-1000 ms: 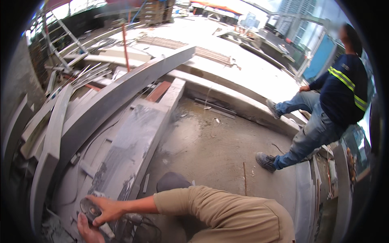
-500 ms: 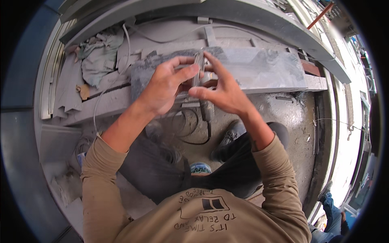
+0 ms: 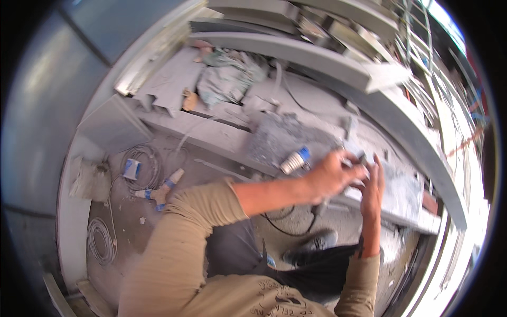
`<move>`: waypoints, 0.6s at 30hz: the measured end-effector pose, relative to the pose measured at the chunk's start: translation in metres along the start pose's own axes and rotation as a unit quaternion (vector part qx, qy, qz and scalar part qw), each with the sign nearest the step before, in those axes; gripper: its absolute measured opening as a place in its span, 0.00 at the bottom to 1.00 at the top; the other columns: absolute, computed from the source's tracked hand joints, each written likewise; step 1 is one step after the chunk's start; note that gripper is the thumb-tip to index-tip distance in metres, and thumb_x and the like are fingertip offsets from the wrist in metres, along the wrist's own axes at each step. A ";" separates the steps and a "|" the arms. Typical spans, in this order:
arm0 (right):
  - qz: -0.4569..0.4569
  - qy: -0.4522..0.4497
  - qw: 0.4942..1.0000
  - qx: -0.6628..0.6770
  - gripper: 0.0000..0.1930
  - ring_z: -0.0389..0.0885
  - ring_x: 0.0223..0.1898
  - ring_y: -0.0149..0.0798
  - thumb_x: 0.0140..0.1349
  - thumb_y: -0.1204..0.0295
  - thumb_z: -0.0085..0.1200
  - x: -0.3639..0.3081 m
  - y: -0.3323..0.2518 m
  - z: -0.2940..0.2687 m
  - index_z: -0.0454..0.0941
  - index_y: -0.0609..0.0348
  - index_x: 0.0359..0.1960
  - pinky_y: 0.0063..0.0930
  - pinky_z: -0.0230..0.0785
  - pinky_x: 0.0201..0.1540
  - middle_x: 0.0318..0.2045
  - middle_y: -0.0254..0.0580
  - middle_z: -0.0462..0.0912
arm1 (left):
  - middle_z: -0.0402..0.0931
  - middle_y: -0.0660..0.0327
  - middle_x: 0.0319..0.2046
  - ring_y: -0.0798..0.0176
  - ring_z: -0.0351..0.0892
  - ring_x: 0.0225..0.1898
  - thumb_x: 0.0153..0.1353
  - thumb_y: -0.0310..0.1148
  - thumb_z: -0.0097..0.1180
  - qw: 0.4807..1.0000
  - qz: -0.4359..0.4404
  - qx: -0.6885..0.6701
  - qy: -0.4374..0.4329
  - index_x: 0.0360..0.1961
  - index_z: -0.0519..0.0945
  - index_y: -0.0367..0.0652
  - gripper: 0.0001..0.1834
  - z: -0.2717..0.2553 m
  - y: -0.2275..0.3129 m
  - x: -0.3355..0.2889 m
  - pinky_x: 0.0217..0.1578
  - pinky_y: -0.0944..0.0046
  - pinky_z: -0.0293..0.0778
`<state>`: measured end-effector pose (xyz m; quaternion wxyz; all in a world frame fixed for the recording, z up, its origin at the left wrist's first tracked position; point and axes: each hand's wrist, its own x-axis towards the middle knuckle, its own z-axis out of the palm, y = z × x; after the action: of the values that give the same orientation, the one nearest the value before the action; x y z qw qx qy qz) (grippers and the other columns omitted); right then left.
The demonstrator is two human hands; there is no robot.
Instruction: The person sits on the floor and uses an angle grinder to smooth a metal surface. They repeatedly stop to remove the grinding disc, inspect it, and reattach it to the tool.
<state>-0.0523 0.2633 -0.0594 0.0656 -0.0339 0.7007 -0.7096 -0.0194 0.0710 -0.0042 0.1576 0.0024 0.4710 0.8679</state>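
Observation:
My left hand (image 3: pixel 335 175) reaches across above the grey, dust-covered slab (image 3: pixel 266 140), its thumb and fingers bent together. A small dark piece (image 3: pixel 362 158) shows at its fingertips, too blurred to name. My right hand (image 3: pixel 373 187) meets it from the right, its fingers pointing up and its thumb toward the left fingers. What lies between the two hands is mostly hidden. Below them, part of a dark handheld power tool (image 3: pixel 320 208) shows, with a black cord (image 3: pixel 290 232) curving down from it. A blue and off-white connector plug (image 3: pixel 296 160) lies on the slab beside my left wrist.
A crumpled grey-green cloth (image 3: pixel 229 76) lies at the back left. Long grey beams (image 3: pixel 296 45) cross behind the slab. At the floor's left are coiled cable (image 3: pixel 101 241), a blue and beige multi-way connector (image 3: pixel 160 194) and a blue-white box (image 3: pixel 131 169).
The view has swung left, so the scene sits farther right. Both hands remain close together. The power tool is now mostly hidden, and the connector plug on the slab shows.

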 end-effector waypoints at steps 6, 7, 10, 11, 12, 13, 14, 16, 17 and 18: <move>-0.059 0.035 0.990 -0.124 0.35 0.82 0.44 0.45 0.72 0.44 0.42 0.017 0.032 -0.014 0.58 0.53 0.72 0.35 0.78 0.42 0.60 0.56 0.72 | 0.73 0.68 0.31 0.78 0.68 0.27 0.65 0.38 0.63 0.998 0.041 -0.034 -0.017 0.55 0.71 0.36 0.24 0.020 -0.020 -0.034 0.26 0.74 0.67; -0.047 0.020 0.994 -0.093 0.35 0.82 0.44 0.47 0.71 0.43 0.42 0.020 0.035 -0.012 0.58 0.52 0.72 0.36 0.78 0.42 0.61 0.57 0.72 | 0.72 0.68 0.29 0.78 0.67 0.26 0.65 0.39 0.62 0.998 0.034 -0.037 -0.045 0.54 0.71 0.37 0.23 0.019 -0.021 -0.037 0.25 0.73 0.66; 0.060 0.044 0.995 -0.060 0.37 0.83 0.44 0.49 0.70 0.42 0.43 0.031 0.040 -0.006 0.55 0.50 0.73 0.37 0.80 0.37 0.62 0.61 0.69 | 0.72 0.68 0.29 0.77 0.67 0.27 0.67 0.37 0.61 0.998 0.039 -0.007 -0.040 0.48 0.71 0.39 0.17 0.019 -0.024 -0.035 0.26 0.72 0.65; 0.075 0.055 0.993 -0.068 0.37 0.82 0.44 0.49 0.71 0.42 0.43 0.033 0.042 -0.006 0.55 0.50 0.73 0.37 0.80 0.37 0.63 0.60 0.69 | 0.71 0.68 0.29 0.77 0.67 0.28 0.67 0.37 0.60 0.998 0.044 -0.016 -0.032 0.47 0.72 0.40 0.15 0.019 -0.026 -0.034 0.27 0.72 0.64; 0.059 0.041 0.995 -0.073 0.37 0.82 0.45 0.49 0.71 0.42 0.42 0.035 0.044 -0.005 0.54 0.50 0.73 0.37 0.80 0.37 0.63 0.60 0.69 | 0.71 0.68 0.29 0.76 0.67 0.28 0.67 0.37 0.60 0.998 0.047 -0.005 -0.029 0.47 0.72 0.40 0.15 0.019 -0.027 -0.033 0.27 0.72 0.64; 0.072 0.047 0.994 -0.068 0.37 0.82 0.45 0.49 0.71 0.42 0.42 0.037 0.045 -0.006 0.54 0.50 0.73 0.37 0.80 0.37 0.63 0.59 0.69 | 0.71 0.68 0.29 0.76 0.67 0.28 0.67 0.37 0.60 0.999 0.048 0.007 -0.025 0.47 0.72 0.40 0.15 0.018 -0.027 -0.032 0.27 0.72 0.64; 0.057 0.045 0.996 -0.059 0.37 0.82 0.46 0.49 0.71 0.42 0.41 0.037 0.047 -0.007 0.54 0.50 0.73 0.37 0.80 0.37 0.63 0.58 0.69 | 0.71 0.68 0.29 0.76 0.67 0.29 0.67 0.37 0.60 0.999 0.047 0.019 -0.020 0.47 0.72 0.40 0.15 0.017 -0.028 -0.033 0.27 0.72 0.64; 0.017 0.040 0.997 -0.069 0.37 0.82 0.45 0.48 0.71 0.40 0.40 0.039 0.051 -0.009 0.54 0.47 0.74 0.36 0.79 0.35 0.64 0.57 0.69 | 0.71 0.66 0.30 0.75 0.69 0.31 0.67 0.37 0.59 0.999 0.027 0.019 -0.038 0.46 0.72 0.39 0.16 0.015 -0.028 -0.036 0.30 0.70 0.66; -0.008 0.037 0.997 -0.072 0.37 0.83 0.44 0.48 0.71 0.39 0.39 0.039 0.053 -0.010 0.54 0.46 0.74 0.35 0.79 0.33 0.64 0.56 0.69 | 0.72 0.65 0.30 0.73 0.70 0.32 0.67 0.37 0.59 0.997 0.051 0.041 -0.033 0.46 0.71 0.38 0.16 0.014 -0.027 -0.037 0.32 0.69 0.68; 0.065 0.058 0.994 -0.072 0.37 0.83 0.43 0.47 0.70 0.39 0.39 0.042 0.052 -0.013 0.54 0.45 0.74 0.35 0.79 0.32 0.64 0.56 0.68 | 0.73 0.64 0.31 0.72 0.71 0.33 0.67 0.38 0.59 0.995 0.075 0.060 -0.029 0.46 0.71 0.37 0.16 0.016 -0.027 -0.038 0.34 0.67 0.69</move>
<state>-0.0929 0.2703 -0.1136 0.0685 0.0481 0.7533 -0.6523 0.0262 0.0870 -0.0120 0.1051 0.0722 0.5156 0.8473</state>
